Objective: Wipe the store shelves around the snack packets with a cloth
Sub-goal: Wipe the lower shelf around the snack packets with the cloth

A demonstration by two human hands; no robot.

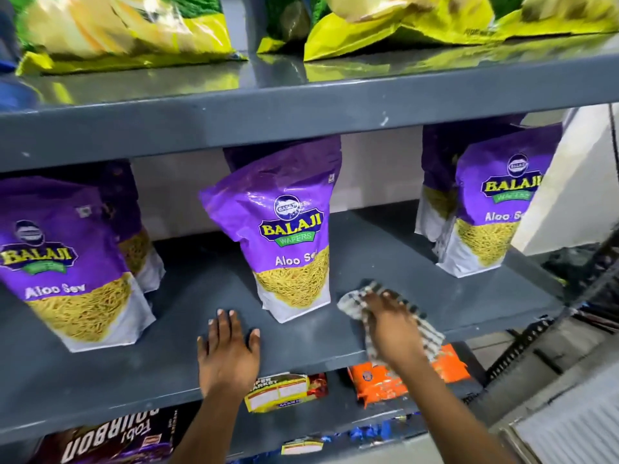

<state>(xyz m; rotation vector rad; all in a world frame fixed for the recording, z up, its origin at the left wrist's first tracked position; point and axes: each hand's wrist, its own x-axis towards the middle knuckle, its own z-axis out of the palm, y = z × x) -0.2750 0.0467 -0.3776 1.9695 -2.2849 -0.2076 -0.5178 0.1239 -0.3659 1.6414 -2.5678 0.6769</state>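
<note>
Right hand (390, 324) pins checked cloth (410, 324) flat under spread fingers, just right of middle Aloo Sev packet (288, 239). Left hand (227, 349) splayed on grey shelf (100, 380), empty, likely bracing.

The middle shelf (385, 262) looks like painted metal, grey and smooth with a dull sheen; the upper shelf (234, 82) at 12 o'clock is glossier and mirrors the yellow-green packets (127, 31), which are shiny plastic film. The purple snack packets (284, 229) are glossy, crinkled plastic. The cloth (425, 333) at 4 o'clock is soft woven fabric, matt, checked, rumpled under the right hand (388, 326).
</note>
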